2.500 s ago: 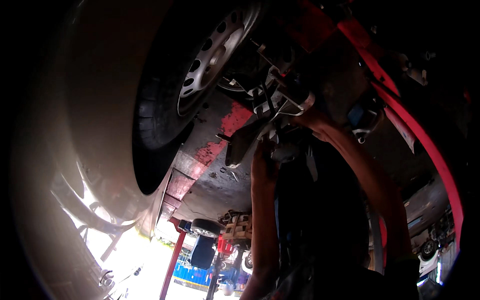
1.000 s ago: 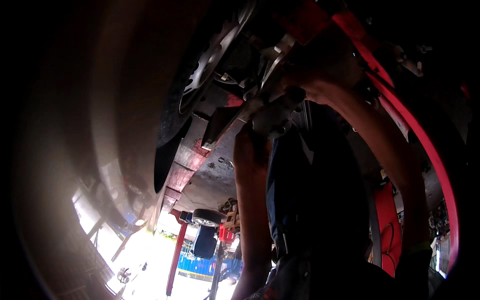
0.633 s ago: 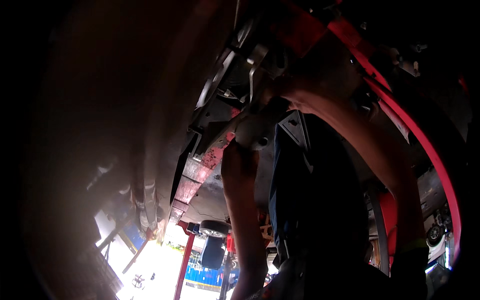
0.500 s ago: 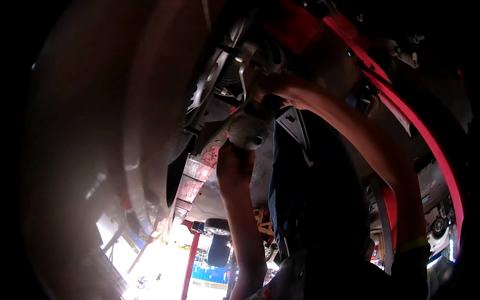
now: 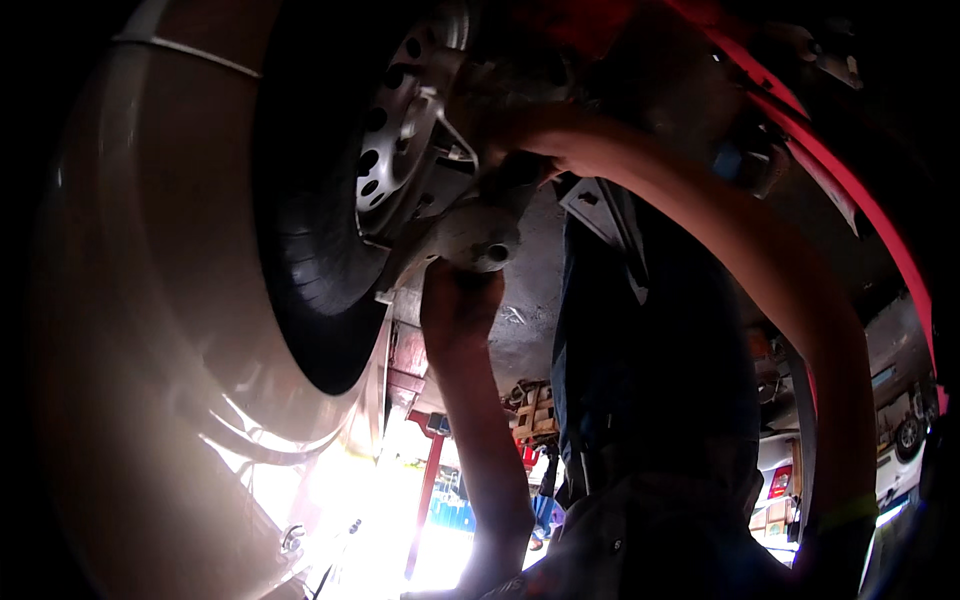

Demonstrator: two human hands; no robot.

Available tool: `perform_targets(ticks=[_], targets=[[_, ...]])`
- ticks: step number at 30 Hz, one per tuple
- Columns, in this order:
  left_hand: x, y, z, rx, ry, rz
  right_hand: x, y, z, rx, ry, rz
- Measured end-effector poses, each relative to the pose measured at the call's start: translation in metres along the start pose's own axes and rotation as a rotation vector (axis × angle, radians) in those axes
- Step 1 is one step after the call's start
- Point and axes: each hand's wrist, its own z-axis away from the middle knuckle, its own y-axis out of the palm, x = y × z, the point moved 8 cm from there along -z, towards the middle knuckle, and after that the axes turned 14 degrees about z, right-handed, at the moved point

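Under a raised car, my left hand (image 5: 463, 300) reaches up to the underside of a suspension arm (image 5: 475, 236), a dusty metal part with a rounded cup and a hole. Its fingers look closed against the metal, though their tips are hidden behind it. My right arm arches across from the right, and my right hand (image 5: 510, 140) is in deep shade above the cup. It is beside a dark cylindrical part (image 5: 518, 175), and its fingers are mostly hidden. The wheel (image 5: 405, 130), with a black tyre and silver rim, hangs just left of both hands.
The pale car body panel (image 5: 170, 250) curves down the left side. A red lift arm (image 5: 850, 170) bends along the right. A triangular metal bracket (image 5: 600, 215) juts out close to my right forearm. Wooden crates (image 5: 537, 412) and a red post (image 5: 427, 490) stand beyond.
The view has shifted, and more of the wheel and tyre now shows on the left. Both hands keep about the same places at the suspension arm.
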Motion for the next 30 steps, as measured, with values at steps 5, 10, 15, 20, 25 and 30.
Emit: perform_targets(ticks=[5,10,15,20,25,30], targets=[[0.0,-0.012,0.006,-0.043,-0.003,0.097,0.013,0.008,0.018,-0.062,0.276,0.133],[0.0,0.011,0.001,0.071,-0.031,-0.138,0.016,0.004,0.007,-0.07,0.129,0.018],[-0.002,0.014,0.003,-0.145,0.054,-0.148,0.022,0.011,0.007,-0.17,0.282,0.167],[0.001,0.015,0.003,-0.181,0.019,-0.043,0.023,0.009,0.01,-0.134,0.165,0.071],[-0.001,0.007,0.001,-0.183,-0.029,0.045,0.032,0.018,0.031,-0.222,0.137,0.027],[-0.007,0.002,-0.001,-0.115,-0.115,-0.024,0.037,0.028,0.037,-0.496,-0.053,0.029]])
